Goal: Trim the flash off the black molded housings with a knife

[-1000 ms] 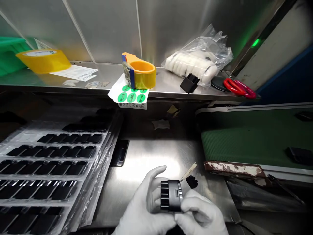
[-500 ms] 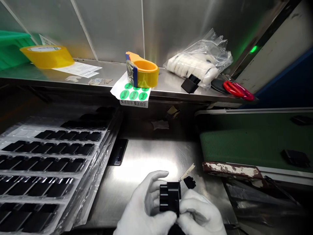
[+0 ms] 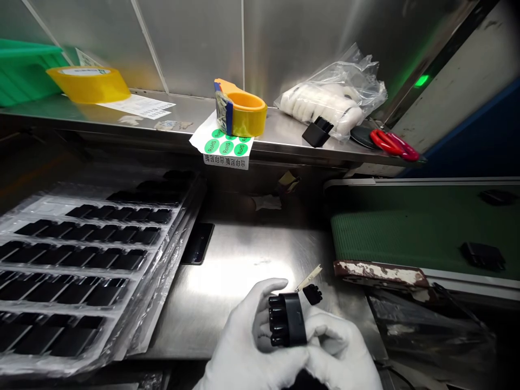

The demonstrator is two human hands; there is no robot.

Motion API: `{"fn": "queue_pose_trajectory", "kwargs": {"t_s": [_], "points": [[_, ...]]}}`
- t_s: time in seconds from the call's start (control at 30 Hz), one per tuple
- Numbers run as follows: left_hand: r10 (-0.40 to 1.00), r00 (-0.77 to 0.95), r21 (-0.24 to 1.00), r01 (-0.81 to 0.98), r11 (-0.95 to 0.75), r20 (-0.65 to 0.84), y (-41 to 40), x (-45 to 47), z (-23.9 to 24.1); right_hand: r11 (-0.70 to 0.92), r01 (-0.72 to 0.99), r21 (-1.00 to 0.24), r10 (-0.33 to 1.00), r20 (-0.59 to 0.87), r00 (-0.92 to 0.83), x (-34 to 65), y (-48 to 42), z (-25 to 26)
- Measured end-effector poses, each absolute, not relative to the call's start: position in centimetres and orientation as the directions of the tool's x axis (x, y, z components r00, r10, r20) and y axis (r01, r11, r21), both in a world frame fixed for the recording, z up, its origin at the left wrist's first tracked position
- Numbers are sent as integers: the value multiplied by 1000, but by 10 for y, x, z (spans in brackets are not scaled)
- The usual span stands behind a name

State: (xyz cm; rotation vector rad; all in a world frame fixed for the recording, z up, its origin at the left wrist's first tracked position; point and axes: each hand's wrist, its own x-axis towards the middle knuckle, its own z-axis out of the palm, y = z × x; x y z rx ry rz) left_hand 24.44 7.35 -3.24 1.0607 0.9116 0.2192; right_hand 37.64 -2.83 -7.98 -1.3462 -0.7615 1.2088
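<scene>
Both hands wear white gloves and meet low in the middle of the view. My left hand (image 3: 247, 341) and my right hand (image 3: 341, 352) are closed together round a small black plastic part (image 3: 286, 319) with a row of round ribs on its left face. It is held just above the steel table (image 3: 244, 260). A second small black piece (image 3: 312, 294) lies on the table just beyond it, next to a thin paper strip (image 3: 309, 277).
A clear tray (image 3: 81, 260) with rows of several black parts fills the left. A green conveyor belt (image 3: 406, 233) with a black part (image 3: 483, 255) runs at right. The shelf (image 3: 284, 142) holds yellow tape rolls (image 3: 241, 115), green stickers (image 3: 222, 146), a plastic bag (image 3: 329, 103) and red scissors (image 3: 394, 143).
The black part has been turned in my hands, so its ribbed face now points more to the left. The view has shifted slightly; the belt's black part has moved left.
</scene>
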Motion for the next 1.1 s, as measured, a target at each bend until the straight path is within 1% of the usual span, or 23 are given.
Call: {"fn": "queue_pose_trajectory", "kwargs": {"t_s": [0.07,0.17,0.27,0.33,0.37,0.4,0.47,0.53,0.57,0.6,0.63,0.7,0.77,0.8,0.9,1.0,1.03,1.07,1.1], "points": [[609,632,871,251,423,-479,72,245,-27,-176,-210,-962,952,-221,212,379,-29,-81],[651,645,915,243,323,-401,70,248,-19,-162,-247,-955,947,-221,233,377,-30,-80],[661,647,925,252,284,-379,69,249,-16,-172,-319,-932,940,-252,230,372,-29,-76],[667,645,928,249,278,-373,69,249,-17,-191,-313,-930,932,-271,239,370,-29,-75],[668,645,929,244,279,-370,69,248,-17,-185,-274,-944,929,-259,263,370,-29,-76],[669,641,926,238,292,-376,69,247,-18,-158,-205,-966,931,-215,295,370,-30,-77],[666,626,911,220,348,-406,69,245,-20,-52,-10,-999,929,-52,366,370,-32,-82],[645,638,894,169,415,-420,69,243,-23,48,154,-987,898,110,425,370,-34,-89],[633,657,889,129,440,-409,70,242,-25,60,193,-979,886,142,442,369,-35,-91],[623,681,887,84,455,-384,70,241,-27,47,200,-979,885,134,445,369,-36,-93],[620,702,888,39,458,-351,71,240,-29,16,176,-984,890,94,447,368,-37,-94],[640,721,913,-23,407,-267,74,237,-33,-49,52,-997,896,-21,444,366,-37,-90],[654,741,957,-55,284,-151,78,235,-37,-89,-156,-984,882,-151,446,363,-35,-82],[646,759,974,-75,215,-84,79,234,-39,-92,-276,-957,877,-210,433,361,-34,-77],[649,757,990,-136,46,74,82,231,-45,-112,-585,-803,884,-350,310,359,-32,-67],[656,736,986,-120,-112,164,84,228,-50,-157,-787,-597,858,-477,191,360,-34,-68],[643,747,986,-114,-125,168,85,228,-52,-178,-830,-528,847,-512,145,360,-35,-70],[626,768,991,-98,-89,132,86,228,-54,-194,-860,-471,839,-534,103,361,-36,-72],[619,783,998,-65,-2,52,86,230,-56,-207,-877,-434,837,-543,71,361,-36,-74]]}}
